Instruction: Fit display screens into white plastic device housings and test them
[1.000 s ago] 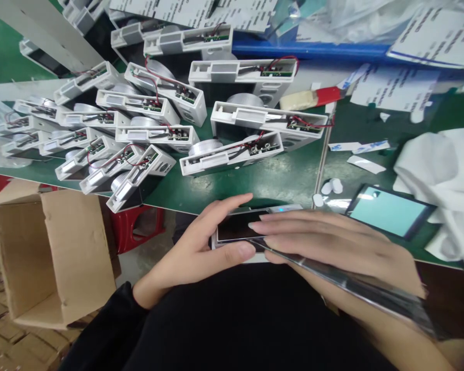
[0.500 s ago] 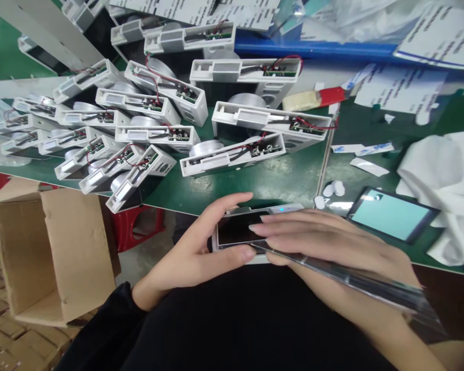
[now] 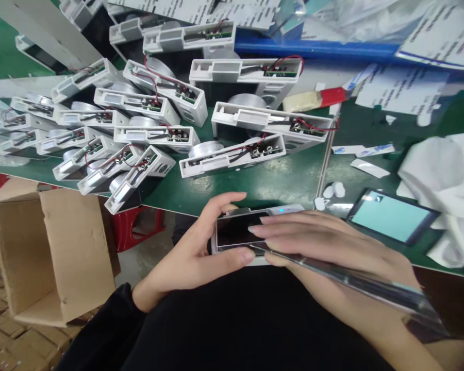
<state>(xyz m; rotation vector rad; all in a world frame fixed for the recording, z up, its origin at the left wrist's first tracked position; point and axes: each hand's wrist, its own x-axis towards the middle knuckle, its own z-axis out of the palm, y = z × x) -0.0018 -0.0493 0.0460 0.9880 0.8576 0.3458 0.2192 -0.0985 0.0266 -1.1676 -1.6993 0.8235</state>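
At the lower centre of the frame, the left hand grips the left end of a white device, its thumb along the near edge and its fingers around the far side. The device's dark screen faces up, and a small blue light glows near its upper right corner. The right hand lies over the right end, fingers straight across the screen, and pinches a dark glossy sheet between thumb and fingers; the sheet slants toward the lower right. On the green counter, opened white devices with exposed wires crowd the upper left and centre. A red-ended brush lies at upper right, above a pale green panel beside a white cloth. A cardboard box stands open at lower left.
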